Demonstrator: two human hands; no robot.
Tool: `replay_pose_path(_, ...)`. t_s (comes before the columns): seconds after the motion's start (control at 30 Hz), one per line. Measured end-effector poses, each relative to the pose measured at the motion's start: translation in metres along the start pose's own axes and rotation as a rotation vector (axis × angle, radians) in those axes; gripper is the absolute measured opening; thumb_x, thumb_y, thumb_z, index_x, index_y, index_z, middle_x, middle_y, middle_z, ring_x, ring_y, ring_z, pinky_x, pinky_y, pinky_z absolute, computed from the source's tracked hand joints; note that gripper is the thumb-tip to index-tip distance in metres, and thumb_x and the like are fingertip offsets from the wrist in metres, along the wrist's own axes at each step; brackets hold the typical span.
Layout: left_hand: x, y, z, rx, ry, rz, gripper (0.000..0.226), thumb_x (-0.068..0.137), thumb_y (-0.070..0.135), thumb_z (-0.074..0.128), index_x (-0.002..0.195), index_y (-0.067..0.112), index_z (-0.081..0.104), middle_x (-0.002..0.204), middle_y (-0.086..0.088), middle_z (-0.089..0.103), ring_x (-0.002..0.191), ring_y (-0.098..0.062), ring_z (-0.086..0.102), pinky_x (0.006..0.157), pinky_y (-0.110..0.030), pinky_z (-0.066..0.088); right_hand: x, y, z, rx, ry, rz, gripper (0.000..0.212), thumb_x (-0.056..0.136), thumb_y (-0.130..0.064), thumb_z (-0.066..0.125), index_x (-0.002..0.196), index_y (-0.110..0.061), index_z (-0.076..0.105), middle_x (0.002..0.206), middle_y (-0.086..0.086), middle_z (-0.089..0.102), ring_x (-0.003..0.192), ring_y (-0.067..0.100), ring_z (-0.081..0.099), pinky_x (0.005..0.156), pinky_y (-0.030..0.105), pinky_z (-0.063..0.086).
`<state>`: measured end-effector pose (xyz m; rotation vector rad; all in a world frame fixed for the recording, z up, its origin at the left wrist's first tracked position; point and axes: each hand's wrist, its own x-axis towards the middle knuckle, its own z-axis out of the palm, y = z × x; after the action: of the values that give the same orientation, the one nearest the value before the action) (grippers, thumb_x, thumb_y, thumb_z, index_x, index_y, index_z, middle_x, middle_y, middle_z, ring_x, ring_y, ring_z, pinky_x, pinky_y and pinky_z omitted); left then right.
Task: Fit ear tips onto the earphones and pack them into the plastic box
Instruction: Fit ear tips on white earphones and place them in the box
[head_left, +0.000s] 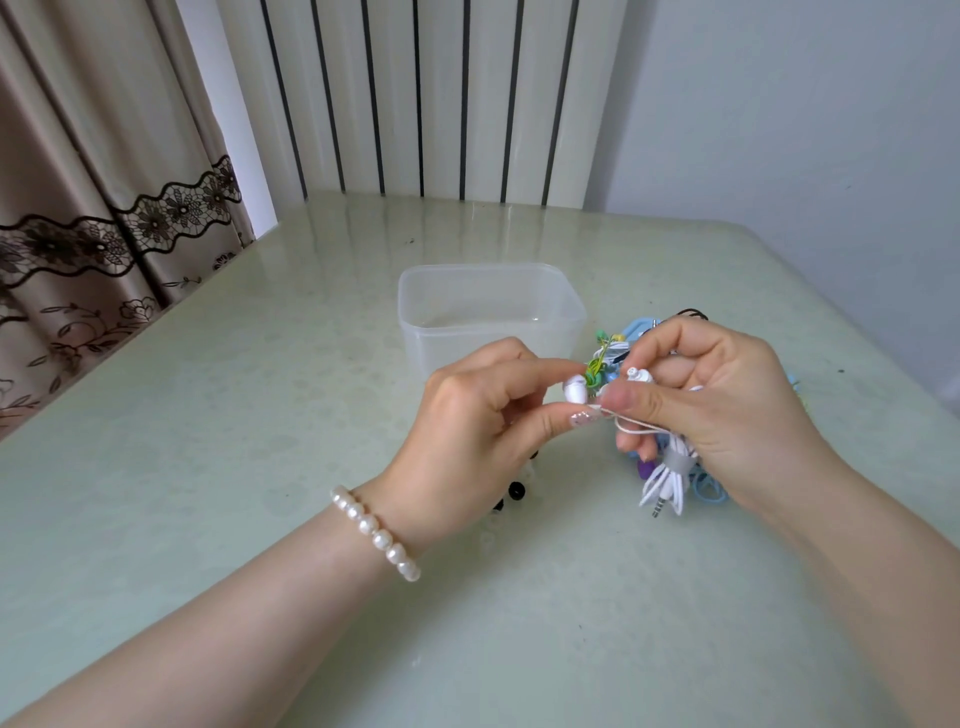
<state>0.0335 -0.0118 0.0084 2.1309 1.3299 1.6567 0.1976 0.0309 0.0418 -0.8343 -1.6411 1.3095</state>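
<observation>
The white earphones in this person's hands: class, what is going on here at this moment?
A person is working on a set of white earphones over a pale green table. The left hand pinches one white earbud, while the right hand holds the other earbud and the bundled white cable. A clear plastic box stands open and looks empty just behind. More coloured earphones lie piled beside it, and small black ear tips lie under the left hand.

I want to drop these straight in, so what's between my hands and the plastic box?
Nothing in the head view: bare table separates the left hand from the plastic box. The heap of coloured earphones lies beside the box, behind the right hand.
</observation>
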Motion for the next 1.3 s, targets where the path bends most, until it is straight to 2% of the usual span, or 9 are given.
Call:
replay_pose_path(0.17, -0.004, 0.001, 0.004, 0.044, -0.184, -0.190, 0.025, 0.070, 0.035, 0.074, 0.086, 0.016, 0.073, 0.060, 0.012, 0.043, 0.057, -0.003, 0.043, 0.054, -0.008, 0.030, 0.006, 0.004, -0.008, -0.025, 0.059, 0.025, 0.015, 0.053, -0.025, 0.070, 0.062, -0.013, 0.067, 0.042, 0.005, 0.057, 0.032, 0.012, 0.045, 0.036, 0.015, 0.038)
replay_pose_path(0.3, -0.011, 0.004, 0.011, 0.147, -0.361, -0.276, 0.020, 0.075, 0.040, 0.072, 0.087, 0.024, 0.072, 0.063, 0.008, 0.047, 0.057, -0.008, 0.043, 0.060, -0.023, 0.038, 0.004, 0.007, -0.003, -0.016, -0.042, 0.066, 0.015, 0.054, -0.023, 0.069, 0.068, -0.020, 0.074, 0.047, 0.004, 0.060, 0.038, 0.010, 0.047, 0.041, 0.016, 0.041)
replay_pose_path(0.47, -0.007, 0.007, 0.008, 0.131, -0.456, -0.448, 0.037, 0.071, 0.047, 0.071, 0.097, 0.021, 0.070, 0.064, 0.007, 0.047, 0.057, -0.006, 0.043, 0.058, -0.021, 0.037, 0.006, 0.010, -0.005, 0.028, -0.161, 0.211, 0.026, 0.063, -0.016, 0.063, 0.087, -0.008, 0.070, 0.054, 0.003, 0.061, 0.040, 0.007, 0.045, 0.040, 0.015, 0.039)
replay_pose_path(0.53, -0.002, 0.009, 0.003, -0.017, -0.434, -0.593, 0.036, 0.076, 0.042, 0.069, 0.101, 0.017, 0.068, 0.063, 0.007, 0.050, 0.054, -0.007, 0.044, 0.055, -0.020, 0.038, 0.008, 0.011, -0.008, 0.042, -0.166, 0.235, 0.027, 0.066, -0.016, 0.060, 0.089, -0.005, 0.069, 0.055, 0.003, 0.060, 0.040, 0.008, 0.043, 0.039, 0.016, 0.037)
replay_pose_path(0.67, 0.011, 0.006, -0.008, -0.636, -0.183, -0.949, 0.020, 0.088, 0.008, 0.050, 0.100, 0.004, 0.066, 0.058, 0.005, 0.053, 0.053, -0.009, 0.039, 0.048, -0.020, 0.029, 0.008, 0.010, -0.010, 0.044, -0.172, 0.233, 0.027, 0.071, -0.017, 0.056, 0.092, -0.005, 0.069, 0.057, 0.003, 0.059, 0.039, 0.008, 0.038, 0.036, 0.017, 0.030)
replay_pose_path(0.83, 0.010, 0.006, -0.007, -0.978, -0.193, -1.086, 0.029, 0.091, -0.009, 0.034, 0.110, -0.008, 0.055, 0.066, -0.008, 0.053, 0.050, -0.010, 0.039, 0.043, -0.018, 0.029, 0.006, 0.008, -0.007, 0.048, -0.174, 0.199, 0.029, 0.067, -0.017, 0.060, 0.095, -0.009, 0.064, 0.059, 0.006, 0.062, 0.035, 0.010, 0.034, 0.037, 0.023, 0.027)
replay_pose_path(0.93, 0.008, 0.004, -0.005, -1.086, -0.224, -1.132, 0.025, 0.091, -0.007, 0.039, 0.109, -0.001, 0.054, 0.066, -0.011, 0.058, 0.046, -0.009, 0.042, 0.040, -0.017, 0.032, 0.006, 0.007, -0.006, 0.046, -0.155, 0.196, 0.030, 0.067, -0.019, 0.061, 0.095, -0.008, 0.058, 0.060, 0.007, 0.063, 0.033, 0.011, 0.032, 0.040, 0.024, 0.028)
replay_pose_path(1.1, 0.007, 0.001, -0.001, -1.079, -0.218, -1.124, 0.005, 0.080, 0.003, 0.053, 0.081, 0.004, 0.058, 0.064, -0.007, 0.064, 0.044, -0.005, 0.044, 0.039, -0.013, 0.033, 0.005, 0.009, -0.003, 0.025, -0.126, 0.180, 0.025, 0.066, -0.021, 0.062, 0.086, -0.006, 0.058, 0.065, 0.008, 0.068, 0.032, 0.011, 0.029, 0.039, 0.021, 0.027)
replay_pose_path(1.3, 0.005, -0.003, 0.002, -1.090, -0.171, -1.127, 0.018, 0.072, 0.011, 0.058, 0.084, 0.001, 0.067, 0.066, -0.005, 0.064, 0.045, -0.004, 0.047, 0.040, -0.012, 0.037, 0.004, 0.014, 0.000, -0.013, -0.057, 0.124, 0.013, 0.066, -0.021, 0.065, 0.074, -0.010, 0.065, 0.062, 0.005, 0.067, 0.030, 0.010, 0.029, 0.037, 0.021, 0.027)
